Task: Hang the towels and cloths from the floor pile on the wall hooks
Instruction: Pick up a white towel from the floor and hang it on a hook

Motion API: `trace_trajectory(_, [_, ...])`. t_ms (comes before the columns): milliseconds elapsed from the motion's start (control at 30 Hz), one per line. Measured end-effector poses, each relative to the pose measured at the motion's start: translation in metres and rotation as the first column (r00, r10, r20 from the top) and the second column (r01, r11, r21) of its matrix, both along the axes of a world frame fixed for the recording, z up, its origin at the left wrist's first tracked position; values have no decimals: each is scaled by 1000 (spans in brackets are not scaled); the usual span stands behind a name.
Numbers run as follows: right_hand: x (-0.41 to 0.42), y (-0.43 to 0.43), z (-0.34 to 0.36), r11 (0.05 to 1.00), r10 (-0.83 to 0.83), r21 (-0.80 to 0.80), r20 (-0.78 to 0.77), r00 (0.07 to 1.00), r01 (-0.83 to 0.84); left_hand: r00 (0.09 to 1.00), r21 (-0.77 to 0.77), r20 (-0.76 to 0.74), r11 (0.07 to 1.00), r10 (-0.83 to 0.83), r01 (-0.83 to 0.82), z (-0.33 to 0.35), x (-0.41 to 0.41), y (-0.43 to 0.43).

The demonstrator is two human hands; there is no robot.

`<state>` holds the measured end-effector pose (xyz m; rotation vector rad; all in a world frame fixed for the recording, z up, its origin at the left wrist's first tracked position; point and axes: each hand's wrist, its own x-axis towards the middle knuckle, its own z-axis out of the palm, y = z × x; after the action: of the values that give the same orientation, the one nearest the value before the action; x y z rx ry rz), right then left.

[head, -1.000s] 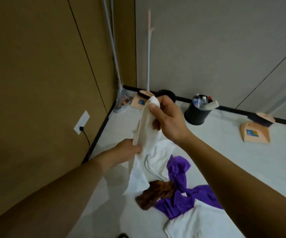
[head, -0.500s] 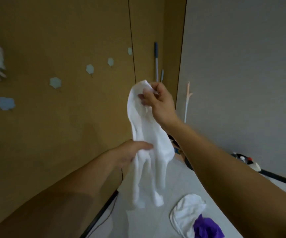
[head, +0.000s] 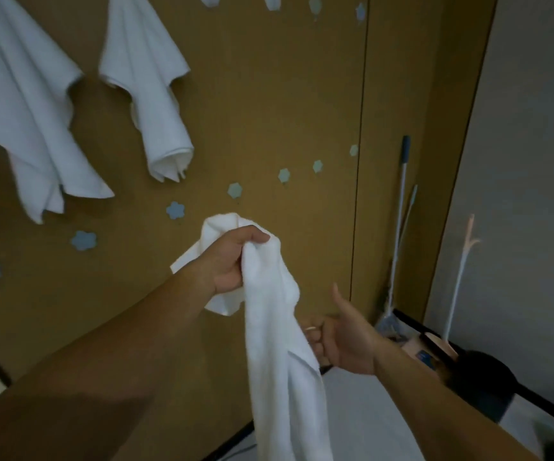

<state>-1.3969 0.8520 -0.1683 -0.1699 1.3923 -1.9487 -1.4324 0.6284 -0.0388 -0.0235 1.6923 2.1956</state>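
Firstly, nearest: two bare forearms, coming in from 7 and 5 o'clock

- the left hand (head: 232,264), just below centre: fingers and thumb curled tight round the bunched top of the white towel (head: 279,344), back of the hand towards me
- the white towel itself, held up in front of the wall: a short corner pokes out under the left wrist at 6 o'clock of the fist. The long part hangs straight down and runs off the bottom edge at 6 o'clock
- the right hand (head: 345,344), at 4 o'clock of the left one and lower: palm turned towards me, thumb raised, fingers curled in at the towel's right edge. Their tips sit partly behind the cloth, so I cannot tell whether they pinch it or only touch it
- the floor (head: 378,417), pale, at 5 o'clock
- a black bin (head: 481,380), at 4 o'clock beyond the right forearm, with a pinkish dustpan (head: 435,344) just beside it, partly hidden
- the brown wall (head: 269,94), straight ahead, carrying pale blue flower-shaped hooks (head: 175,210) in a curving row from 9 o'clock up towards 2 o'clock, with more along the top edge at 12
- a large hung towel (head: 26,104), white, at 10 o'clock
- a smaller hung towel (head: 149,88), white, at 11 o'clock, near the first; the hooks under both are covered
- in the corner at 3 o'clock, two long handles (head: 402,207) leaning there, one blue-capped
- a pale stick (head: 461,271) with a pinkish top, against the grey wall (head: 518,161)
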Motion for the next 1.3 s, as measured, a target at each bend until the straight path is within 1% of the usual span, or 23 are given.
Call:
trace_trajectory(33, [2, -13, 12, 1000, -2, -30, -75, 997, 0, 1000, -13, 4, 1000, -5, 5, 1, 5, -8])
trace_trajectory(100, [4, -42, 35, 998, 33, 52, -268, 963, -20, 1000, -63, 12, 998, 21, -20, 1, 16, -23])
trace_trajectory(133, [4, -57, 43, 992, 83, 114, -329, 941, -48, 999, -77, 12, 996, 43, -42, 2, 22, -32])
trace_trajectory(167, [5, -70, 50, 982, 137, 166, -332, 933, -85, 999, -76, 5, 996, 53, -52, 3, 27, -41])
trace_trajectory(200, [5, -82, 54, 975, 172, 188, -294, 940, -120, 999, -61, -11, 997, 49, -50, 5, 33, -51])
trace_trajectory(267, [6, -102, 57, 982, 173, 107, -195, 966, -154, 997, 10, -59, 999, 45, -44, 11, 44, -73])
trace_trajectory(367, [6, -130, 59, 996, 82, -21, -88, 993, -84, 972, 206, -141, 966, 189, -158, 14, 59, -115])
trace_trajectory(400, [7, -139, 59, 996, 87, -20, -30, 996, -88, 955, 252, -163, 946, 248, -203, 13, 66, -128])
trace_trajectory(467, [12, -160, 61, 989, 135, 46, 70, 988, -139, 928, 278, -170, 920, 332, -278, 4, 80, -149])
trace_trajectory(533, [22, -184, 66, 982, 175, 71, 42, 984, -178, 925, 303, -153, 907, 349, -292, -17, 92, -167])
trace_trajectory(567, [26, -197, 68, 984, 163, 77, 4, 987, -163, 935, 304, -155, 916, 320, -263, -30, 99, -174])
trace_trajectory(600, [30, -210, 71, 990, 123, 79, -32, 992, -120, 949, 274, -153, 935, 275, -227, -42, 107, -181])
trace_trajectory(667, [34, -231, 78, 999, 27, 26, -60, 998, -26, 974, 122, -90, 973, 208, -197, -63, 125, -196])
trace_trajectory(733, [36, -246, 84, 1000, -17, -14, -59, 998, 16, 982, -13, 2, 982, 191, -191, -74, 137, -213])
trace_trajectory(800, [38, -253, 88, 1000, -13, 14, -124, 992, 15, 971, -56, 31, 970, 238, -236, -70, 142, -230])
trace_trajectory(867, [38, -255, 86, 995, 24, 105, -210, 977, -2, 934, -20, 31, 934, 356, -356, -56, 141, -247])
trace_trajectory(900, [40, -257, 86, 982, 45, 188, -258, 965, 4, 915, -13, 26, 916, 402, -402, -46, 141, -254])
trace_trajectory(967, [40, -259, 82, 928, 53, 364, -348, 936, 83, 869, -58, 2, 867, 496, -495, -26, 141, -271])
trace_trajectory(1000, [39, -260, 81, 896, 14, 414, -386, 922, 159, 833, -83, -21, 830, 552, -552, -20, 141, -282])
trace_trajectory(1033, [37, -261, 79, 867, -46, 435, -418, 907, 244, 802, -91, -47, 797, 595, -597, -16, 140, -294])
trace_trajectory(1133, [27, -261, 77, 784, -259, 412, -463, 848, 465, 748, -77, -98, 744, 657, -664, -10, 138, -325])
trace_trajectory(1233, [20, -262, 78, 694, -344, 420, -521, 781, 585, 633, -109, -176, 624, 754, -773, -4, 136, -347])
trace_trajectory(1300, [16, -262, 81, 666, -384, 375, -569, 727, 645, 604, -110, -222, 596, 766, -796, 1, 135, -359])
